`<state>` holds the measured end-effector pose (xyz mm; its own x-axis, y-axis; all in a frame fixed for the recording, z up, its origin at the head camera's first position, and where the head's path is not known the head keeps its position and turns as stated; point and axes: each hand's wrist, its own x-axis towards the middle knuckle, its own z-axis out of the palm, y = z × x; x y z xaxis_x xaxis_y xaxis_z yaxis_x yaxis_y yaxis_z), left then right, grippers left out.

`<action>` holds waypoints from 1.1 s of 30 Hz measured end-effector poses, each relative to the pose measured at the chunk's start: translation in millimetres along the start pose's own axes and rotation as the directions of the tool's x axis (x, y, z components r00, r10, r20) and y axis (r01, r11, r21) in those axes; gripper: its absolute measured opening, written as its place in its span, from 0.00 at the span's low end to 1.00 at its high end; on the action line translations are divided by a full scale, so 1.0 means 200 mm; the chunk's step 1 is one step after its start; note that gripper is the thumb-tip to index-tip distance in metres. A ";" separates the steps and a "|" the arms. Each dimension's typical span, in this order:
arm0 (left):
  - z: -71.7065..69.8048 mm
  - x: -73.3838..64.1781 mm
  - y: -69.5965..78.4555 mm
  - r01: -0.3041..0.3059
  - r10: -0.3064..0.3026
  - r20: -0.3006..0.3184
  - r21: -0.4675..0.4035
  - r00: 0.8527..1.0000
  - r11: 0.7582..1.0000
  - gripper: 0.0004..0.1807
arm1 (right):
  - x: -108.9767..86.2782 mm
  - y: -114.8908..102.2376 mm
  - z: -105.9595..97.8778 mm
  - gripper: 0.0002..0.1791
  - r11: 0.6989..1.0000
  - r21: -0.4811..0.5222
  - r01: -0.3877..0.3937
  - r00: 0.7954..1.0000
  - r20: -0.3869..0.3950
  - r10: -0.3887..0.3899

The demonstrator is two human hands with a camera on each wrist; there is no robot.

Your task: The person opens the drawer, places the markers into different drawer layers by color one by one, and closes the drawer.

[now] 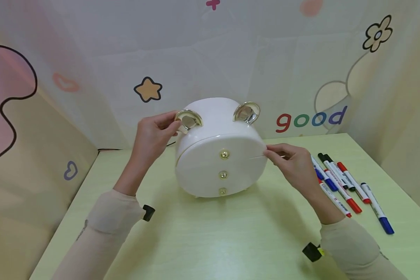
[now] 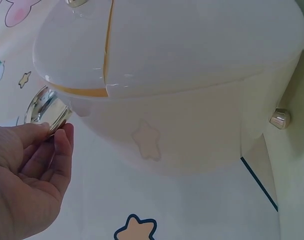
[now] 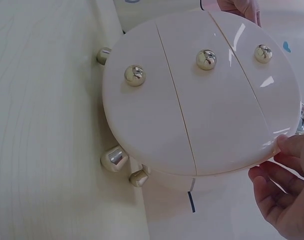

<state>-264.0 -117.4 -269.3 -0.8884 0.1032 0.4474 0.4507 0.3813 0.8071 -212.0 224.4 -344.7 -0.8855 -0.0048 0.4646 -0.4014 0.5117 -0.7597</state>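
Observation:
A white oval drawer box stands on small feet on the table, its glossy front divided by seams into 3 drawers, each with a round gold knob. Two gold ear-shaped pieces stick up from its top. My left hand pinches the left gold ear between thumb and fingers. My right hand pinches the right edge of the front near the top drawer, thumb on the face and fingers behind the rim. In the left wrist view the top drawer front stands slightly apart, showing a thin orange gap.
Several markers with black, red and blue caps lie at the right of the pale table, close to my right forearm. Behind the box hangs a printed curtain. The right gold ear is untouched.

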 end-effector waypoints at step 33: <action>0.10 0.08 0.01 -0.003 0.002 0.032 0.018 0.999 1.000 0.15 | -0.02 0.06 -0.06 0.13 1.000 -0.004 0.004 0.999 -0.046 -0.004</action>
<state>-279.5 -96.7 -266.9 -0.8897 0.1336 0.4366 0.4516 0.3977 0.7987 -211.5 240.8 -350.2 -0.8722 0.0320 0.4881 -0.4041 0.5151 -0.7559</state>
